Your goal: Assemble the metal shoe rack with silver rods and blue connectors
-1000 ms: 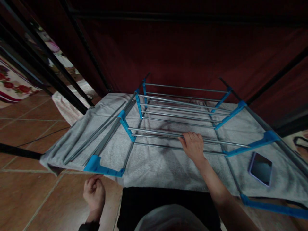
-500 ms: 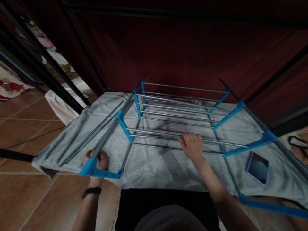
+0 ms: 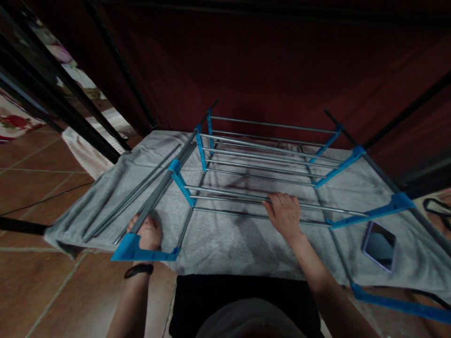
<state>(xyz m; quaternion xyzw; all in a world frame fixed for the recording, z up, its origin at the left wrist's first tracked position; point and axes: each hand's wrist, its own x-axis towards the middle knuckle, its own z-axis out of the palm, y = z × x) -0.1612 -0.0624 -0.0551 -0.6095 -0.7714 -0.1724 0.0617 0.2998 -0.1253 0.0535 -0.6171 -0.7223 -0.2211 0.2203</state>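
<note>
Item: drying rack (image 3: pixel 260 159), grey metal rods joined by blue plastic brackets, lying partly folded on a grey towel (image 3: pixel 225 239) spread over the tiled floor (image 3: pixel 42 188), apparently as padding.

Left hand (image 3: pixel 146 232): fingers closed round the grey side tube just above the near-left blue corner bracket (image 3: pixel 136 251), probably steadying that leg. A dark band sits on the wrist.

Right hand (image 3: pixel 284 213): fingers curled over a near cross rod (image 3: pixel 229 199) at the rack's middle, likely pinning it.

Also present: a phone (image 3: pixel 378 239) face-up on the towel, right of the rack; dark red fabric wall (image 3: pixel 268 61) behind.
</note>
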